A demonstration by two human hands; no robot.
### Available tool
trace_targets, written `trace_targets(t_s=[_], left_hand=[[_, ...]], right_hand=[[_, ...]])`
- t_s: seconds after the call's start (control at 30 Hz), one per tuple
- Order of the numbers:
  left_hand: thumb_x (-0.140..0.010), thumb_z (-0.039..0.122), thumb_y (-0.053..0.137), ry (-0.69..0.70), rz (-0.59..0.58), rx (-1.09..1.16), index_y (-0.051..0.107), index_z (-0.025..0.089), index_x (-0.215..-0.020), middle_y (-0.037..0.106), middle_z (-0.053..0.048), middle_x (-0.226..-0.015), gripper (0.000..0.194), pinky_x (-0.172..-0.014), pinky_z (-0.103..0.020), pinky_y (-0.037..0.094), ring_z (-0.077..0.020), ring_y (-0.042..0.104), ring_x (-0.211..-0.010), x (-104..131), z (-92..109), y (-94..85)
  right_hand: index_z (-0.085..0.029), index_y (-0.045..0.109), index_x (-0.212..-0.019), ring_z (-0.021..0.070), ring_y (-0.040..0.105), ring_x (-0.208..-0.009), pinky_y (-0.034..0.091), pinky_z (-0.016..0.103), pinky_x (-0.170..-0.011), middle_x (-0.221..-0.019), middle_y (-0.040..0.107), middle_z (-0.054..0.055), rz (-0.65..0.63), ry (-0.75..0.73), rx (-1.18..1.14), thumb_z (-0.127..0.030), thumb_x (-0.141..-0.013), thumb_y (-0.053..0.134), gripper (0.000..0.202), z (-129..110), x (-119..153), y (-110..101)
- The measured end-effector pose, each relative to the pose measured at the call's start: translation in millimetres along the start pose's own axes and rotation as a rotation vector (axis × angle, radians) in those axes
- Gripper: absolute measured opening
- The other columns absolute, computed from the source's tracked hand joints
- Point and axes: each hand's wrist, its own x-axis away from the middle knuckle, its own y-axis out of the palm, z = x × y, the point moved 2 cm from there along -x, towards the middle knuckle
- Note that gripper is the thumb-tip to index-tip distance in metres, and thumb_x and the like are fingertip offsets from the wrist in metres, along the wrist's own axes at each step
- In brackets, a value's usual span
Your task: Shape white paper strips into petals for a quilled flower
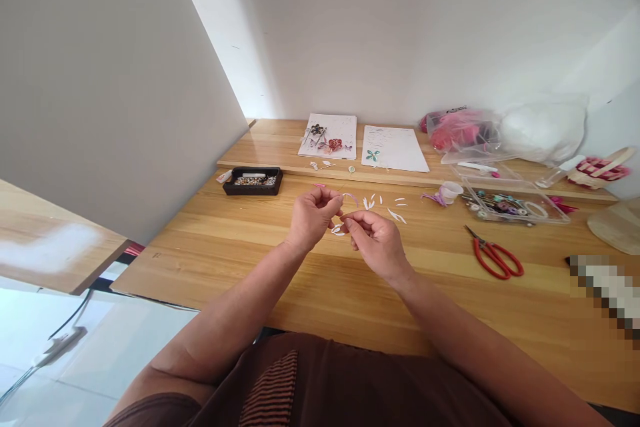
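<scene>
Over the wooden table (240, 240), my left hand (313, 219) is closed in a pinch, with a short purple thread (353, 198) arching from its fingertips. Close beside it on the right, my right hand (377, 240) also pinches, its thumb and forefinger pressed together. What lies between the right fingertips is too small to make out. Below the fingertips show white petal-shaped loops (338, 231), partly hidden by the hands. Several loose white petal pieces (370, 203) lie just beyond the right hand, with a larger white piece (397, 215) to their right.
Red-handled pliers (497, 260) lie right of my hands. Behind them are a clear box of beads (505, 207), a white cup (451, 192) and purple yarn (436, 197). A black bead tray (253, 181) stands left. Paper sheets (400, 147) with flower ornaments (334, 145) rest on the raised ledge.
</scene>
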Motion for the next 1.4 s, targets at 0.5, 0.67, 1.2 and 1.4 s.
trace_targets(t_s=[0.5,0.67,1.2,1.4], left_hand=[[-0.075,0.023,0.068,0.198,-0.106,-0.288,0.066,0.016,-0.073,0.064,0.002,-0.065,0.007,-0.052,-0.019,0.046,-0.008,0.055,-0.055,4,6,-2.6],[-0.076,0.022,0.069,0.11,-0.226,-0.276,0.066,0.015,-0.073,0.062,0.002,-0.063,0.008,-0.05,-0.018,0.043,-0.0071,0.054,-0.052,10,12,3.8],[-0.074,0.034,0.078,-0.052,-0.236,0.023,0.064,0.015,-0.075,0.06,0.003,-0.058,0.024,-0.049,-0.02,0.043,-0.0062,0.05,-0.048,7,17,9.7],[-0.073,0.03,0.075,-0.004,-0.069,-0.037,0.063,0.016,-0.074,0.06,0.003,-0.059,0.019,-0.047,-0.02,0.043,-0.0069,0.051,-0.049,1,14,5.9]], right_hand=[[-0.017,0.07,-0.078,0.0093,0.045,-0.052,0.037,0.024,-0.052,-0.061,0.061,-0.002,0.068,-0.301,0.386,-0.025,-0.086,0.064,0.013,-48,-2,-27],[-0.016,0.068,-0.075,0.0095,0.046,-0.054,0.035,0.024,-0.052,-0.064,0.061,-0.001,0.022,-0.285,0.348,-0.025,-0.086,0.063,0.015,-52,-20,-43],[-0.019,0.059,-0.069,0.0054,0.035,-0.042,0.023,0.022,-0.041,-0.053,0.048,-0.008,-0.104,0.328,-0.432,-0.046,-0.064,0.085,0.038,3,-25,-22],[-0.019,0.065,-0.078,0.0106,0.049,-0.05,0.039,0.026,-0.047,-0.07,0.066,0.001,-0.061,0.15,-0.092,-0.04,-0.081,0.072,0.022,0,2,-13]])
